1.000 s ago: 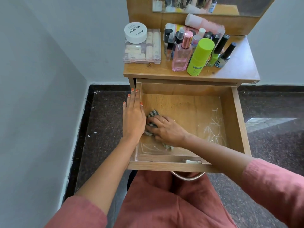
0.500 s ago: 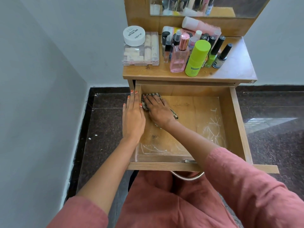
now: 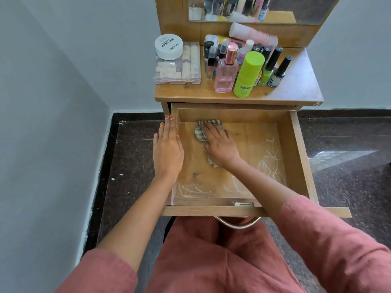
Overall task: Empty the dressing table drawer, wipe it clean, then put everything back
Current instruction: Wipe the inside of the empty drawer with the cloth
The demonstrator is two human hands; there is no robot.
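Note:
The wooden drawer (image 3: pixel 300 157) is pulled out below the dressing table top (image 3: pixel 296 89). Its floor is bare except for a striped grey cloth (image 3: pixel 200 132) near the back left. My right hand (image 3: pixel 220 144) lies flat on that cloth, pressing it to the drawer floor. White smear marks (image 3: pixel 270 166) show on the right and front of the floor. My left hand (image 3: pixel 168 149) rests flat along the drawer's left wall, fingers straight and close together. Cosmetics stand on the table top: a lime green bottle (image 3: pixel 248 75), a pink perfume bottle (image 3: pixel 225 75), nail polish bottles (image 3: pixel 279 70).
A clear plastic box (image 3: pixel 179 68) with a white round jar (image 3: pixel 168 46) on it sits at the top's left. A mirror (image 3: pixel 254 9) stands behind. A grey wall (image 3: pixel 53 102) runs close on the left, with dark stone floor (image 3: pixel 349 176) around. A metal handle (image 3: pixel 237 224) hangs at the drawer front.
My right hand slid the cloth from the drawer's front left up to the back left corner, then a little right along the back. My left hand stayed on the left wall.

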